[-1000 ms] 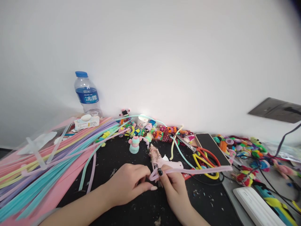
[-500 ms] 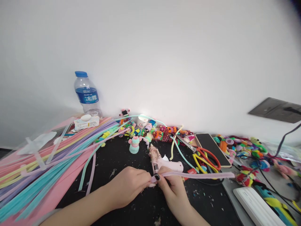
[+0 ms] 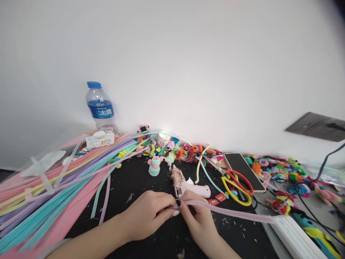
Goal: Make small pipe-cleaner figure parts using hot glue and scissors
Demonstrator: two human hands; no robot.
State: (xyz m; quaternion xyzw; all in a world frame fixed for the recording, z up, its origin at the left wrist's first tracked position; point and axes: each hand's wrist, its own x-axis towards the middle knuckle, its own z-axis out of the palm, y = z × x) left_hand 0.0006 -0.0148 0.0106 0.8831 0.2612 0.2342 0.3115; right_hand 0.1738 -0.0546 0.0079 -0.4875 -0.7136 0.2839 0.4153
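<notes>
Over the black mat, a light purple pipe cleaner [image 3: 231,212] is pinched near one end by both hands. My left hand [image 3: 151,214] is closed on that end, its fingertips meeting those of the other hand. My right hand [image 3: 198,216] grips it between thumb and fingers, and the long free part stretches out to the right. Just beyond my fingers lies a pale pink glue gun [image 3: 192,189], its nozzle crusted with residue. Behind it to the left stands a small mint and pink pipe-cleaner figure [image 3: 154,167]. The pinched end is mostly hidden by my fingers.
Bundles of pastel pipe cleaners [image 3: 81,187] cover the left side, with a water bottle [image 3: 100,108] behind. Scissors [image 3: 238,185] and a phone [image 3: 244,171] lie to the right. Finished figures line the wall. A white power strip [image 3: 293,235] sits at right front, among cables.
The free end of the pipe cleaner has swung downward and slightly right, and now reaches the power strip. Both hands remain together in nearly the same spot.
</notes>
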